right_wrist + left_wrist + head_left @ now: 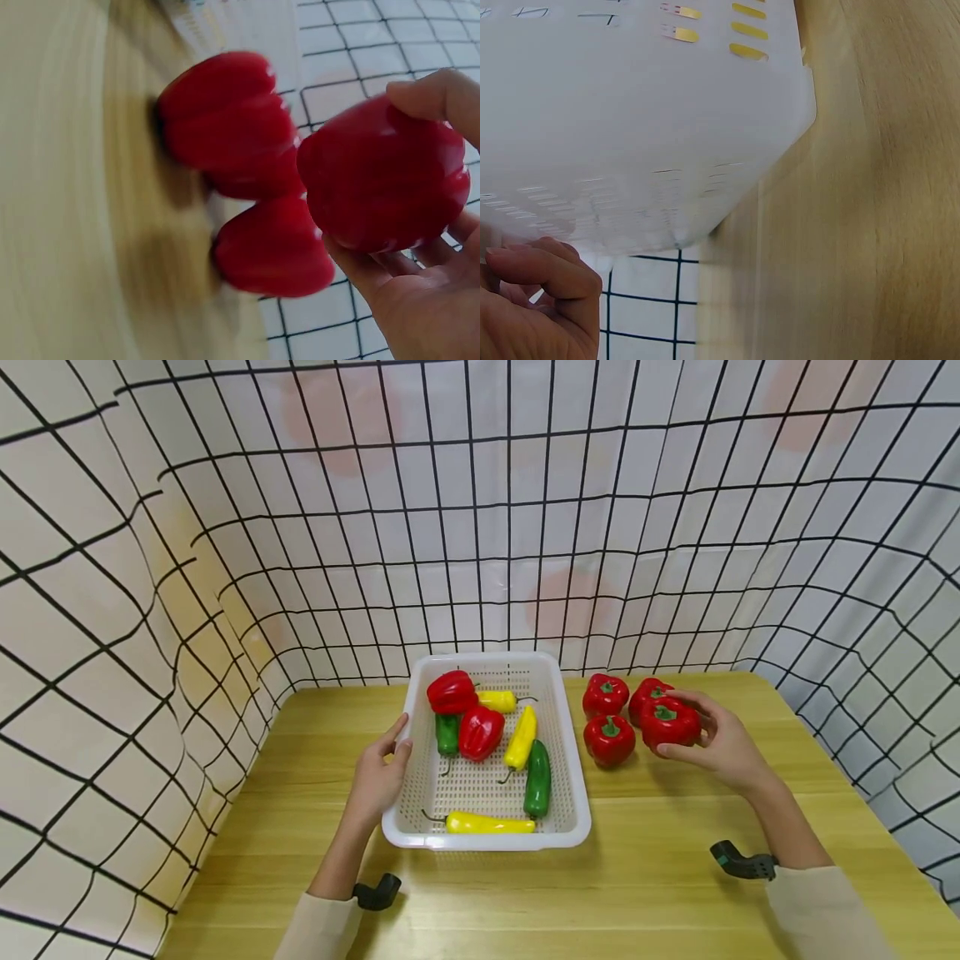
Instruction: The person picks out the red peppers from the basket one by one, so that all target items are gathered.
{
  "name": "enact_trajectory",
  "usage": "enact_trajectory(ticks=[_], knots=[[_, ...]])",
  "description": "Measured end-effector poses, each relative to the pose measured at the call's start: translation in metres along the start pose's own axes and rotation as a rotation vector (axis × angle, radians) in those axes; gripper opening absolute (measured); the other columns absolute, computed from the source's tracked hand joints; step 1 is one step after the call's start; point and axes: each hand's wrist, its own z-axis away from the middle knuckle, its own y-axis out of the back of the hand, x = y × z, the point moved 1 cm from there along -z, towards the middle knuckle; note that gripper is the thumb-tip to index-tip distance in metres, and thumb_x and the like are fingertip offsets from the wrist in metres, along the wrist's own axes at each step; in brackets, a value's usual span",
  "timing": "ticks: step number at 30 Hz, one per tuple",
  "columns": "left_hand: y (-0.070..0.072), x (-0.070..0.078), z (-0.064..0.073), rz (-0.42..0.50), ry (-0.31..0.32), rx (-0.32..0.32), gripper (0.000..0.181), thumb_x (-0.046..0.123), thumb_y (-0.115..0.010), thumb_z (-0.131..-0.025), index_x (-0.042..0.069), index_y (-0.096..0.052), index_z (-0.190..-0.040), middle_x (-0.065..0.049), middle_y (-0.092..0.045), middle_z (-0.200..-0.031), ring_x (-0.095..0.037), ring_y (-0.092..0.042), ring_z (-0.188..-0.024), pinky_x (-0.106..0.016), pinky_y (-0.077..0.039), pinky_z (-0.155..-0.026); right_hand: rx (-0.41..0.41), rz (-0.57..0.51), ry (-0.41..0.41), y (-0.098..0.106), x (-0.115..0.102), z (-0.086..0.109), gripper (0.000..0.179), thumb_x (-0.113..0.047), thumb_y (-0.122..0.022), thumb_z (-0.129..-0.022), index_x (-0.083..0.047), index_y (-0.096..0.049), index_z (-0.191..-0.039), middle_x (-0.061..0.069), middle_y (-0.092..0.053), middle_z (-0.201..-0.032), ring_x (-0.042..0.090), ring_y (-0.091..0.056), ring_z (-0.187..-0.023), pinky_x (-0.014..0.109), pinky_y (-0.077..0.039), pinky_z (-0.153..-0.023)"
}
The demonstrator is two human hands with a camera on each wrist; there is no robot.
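Observation:
A white plastic basket [577, 810] stands on the table, with red bell peppers [482, 733], yellow chili peppers [491, 823] and green peppers [537, 779] in it. My left hand [381, 777] grips the basket's left rim; the left wrist view has its fingers [551, 274] curled against the basket wall [630, 112]. To the right of the basket, my right hand [723, 742] holds a red bell pepper [671, 723] between thumb and fingers. In the right wrist view this held pepper [386, 180] is off the table, beside other red bell peppers [225, 112].
Three more red bell peppers stand right of the basket: one at the back [604, 695], one in front [609, 741], and one partly hidden [647, 697] behind the held one. A black wire grid [510, 560] with white sheeting surrounds the wooden table [637, 877].

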Motion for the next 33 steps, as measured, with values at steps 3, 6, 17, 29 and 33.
enact_trajectory(ticks=[3,6,17,29,33], knots=[[0.0,0.0,0.0,-0.001,0.001,0.001,0.05,0.029,-0.055,-0.107,0.038,-0.046,-0.155,-0.019,-0.063,-0.111,-0.028,-0.068,-0.08,-0.036,-0.064,-0.064,0.01,0.016,-0.021,0.003,0.01,0.001,0.08,-0.018,-0.084,-0.087,-0.01,-0.041,-0.154,0.016,-0.042,-0.156,0.0,-0.044,-0.123,0.004,-0.047,-0.09],[0.0,0.0,0.001,0.001,0.001,0.0,0.049,0.029,-0.055,-0.107,0.037,-0.046,-0.155,-0.02,-0.063,-0.111,-0.027,-0.068,-0.079,-0.036,-0.064,-0.064,0.018,0.035,-0.053,0.002,0.021,0.002,0.082,-0.024,-0.085,-0.086,-0.011,-0.041,-0.154,0.017,-0.043,-0.155,0.008,-0.045,-0.126,0.003,-0.044,-0.09],[0.0,0.001,0.001,0.01,0.001,0.004,0.05,0.029,-0.055,-0.107,0.037,-0.046,-0.155,-0.02,-0.063,-0.111,-0.029,-0.069,-0.08,-0.037,-0.065,-0.064,0.043,0.052,-0.12,-0.007,0.044,0.001,0.089,-0.025,-0.085,-0.086,-0.012,-0.034,-0.158,0.021,-0.038,-0.158,0.045,-0.039,-0.142,0.054,-0.047,-0.113],[0.0,0.001,0.0,0.009,0.002,0.009,0.05,0.029,-0.055,-0.107,0.037,-0.046,-0.155,-0.02,-0.063,-0.109,-0.029,-0.069,-0.079,-0.037,-0.065,-0.064,0.056,-0.009,-0.158,-0.017,0.055,0.005,0.094,-0.025,-0.086,-0.086,-0.008,-0.03,-0.16,0.027,-0.034,-0.157,0.056,-0.041,-0.138,0.004,-0.049,-0.084],[0.0,0.001,0.0,0.011,0.01,0.009,0.05,0.029,-0.056,-0.107,0.037,-0.046,-0.155,-0.019,-0.063,-0.109,-0.029,-0.069,-0.081,-0.036,-0.065,-0.065,0.051,-0.02,-0.161,-0.022,0.056,0.004,0.094,-0.028,-0.086,-0.085,-0.008,-0.031,-0.158,0.025,-0.037,-0.156,0.052,-0.041,-0.14,0.003,-0.048,-0.087]])
